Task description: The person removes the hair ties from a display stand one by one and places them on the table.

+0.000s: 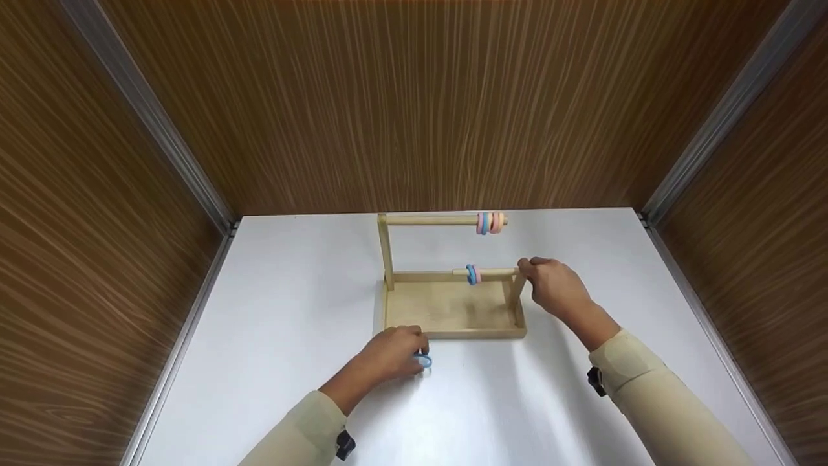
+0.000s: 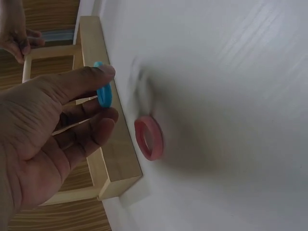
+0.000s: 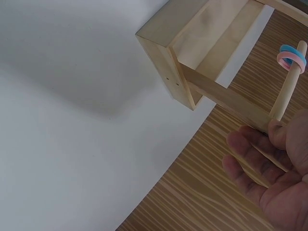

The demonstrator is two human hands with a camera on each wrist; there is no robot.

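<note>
A wooden stand (image 1: 453, 307) with a flat base and two horizontal dowels sits mid-table. The upper dowel (image 1: 430, 220) carries three pink, blue and orange rings (image 1: 490, 222). The lower dowel (image 1: 495, 272) carries a blue and a pink ring (image 1: 472, 274). My left hand (image 1: 417, 359) is just in front of the base and pinches a blue ring (image 2: 104, 91) between thumb and fingers. A pink ring (image 2: 149, 138), slightly blurred, is on edge on the table beside the base (image 2: 120, 159). My right hand (image 1: 525, 265) holds the right end of the lower dowel (image 3: 288, 91), thumb against it.
The white table (image 1: 291, 323) is enclosed by brown wood-grain walls (image 1: 414, 103) on three sides, with metal strips in the corners. The pink ring is hidden behind my left hand in the head view.
</note>
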